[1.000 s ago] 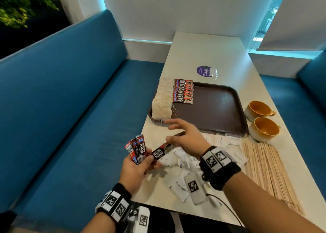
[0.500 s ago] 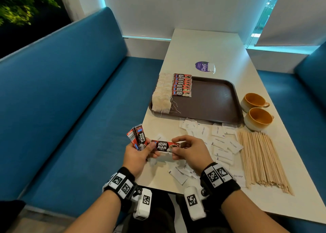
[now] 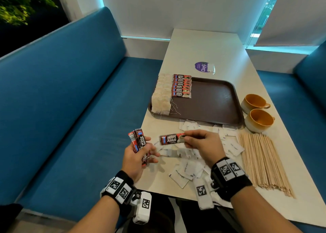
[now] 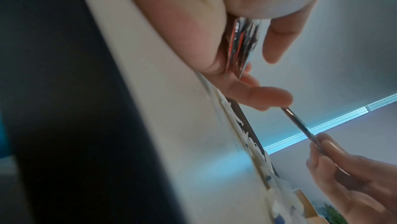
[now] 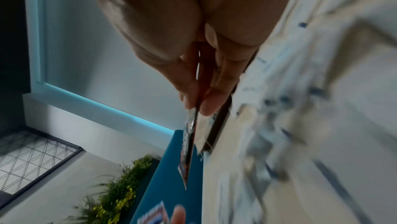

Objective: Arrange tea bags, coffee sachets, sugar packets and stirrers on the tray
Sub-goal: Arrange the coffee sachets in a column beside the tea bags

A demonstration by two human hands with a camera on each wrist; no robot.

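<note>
a booth with blue bench seats (image 3: 67, 109) flanks the pale table (image 3: 202, 46) i am watching from afar; on it lies a brown tray (image 3: 208, 100), with a row of tea bags (image 3: 162, 95) overlapping along its left edge and a row of coffee sachets (image 3: 181, 88) just beside them at the far left corner; nearer me, white sugar packets (image 3: 183, 171) lie scattered on the table, and a sheaf of wooden stirrers (image 3: 261, 160) lies to their right; two orange cups (image 3: 254, 102) stand beside the tray's right edge; a purple sticker (image 3: 202, 66) sits beyond the tray; the left hand (image 3: 136, 155) grips a small fan of sachets (image 3: 139, 143), fingers curled round them, over the table's left edge; the right hand (image 3: 202, 144) pinches one coffee sachet (image 3: 172, 139) by its right end between thumb and fingers, holding it level above the sugar packets, apart from the left hand; the right wrist view shows it edge-on in that pinch.
</note>
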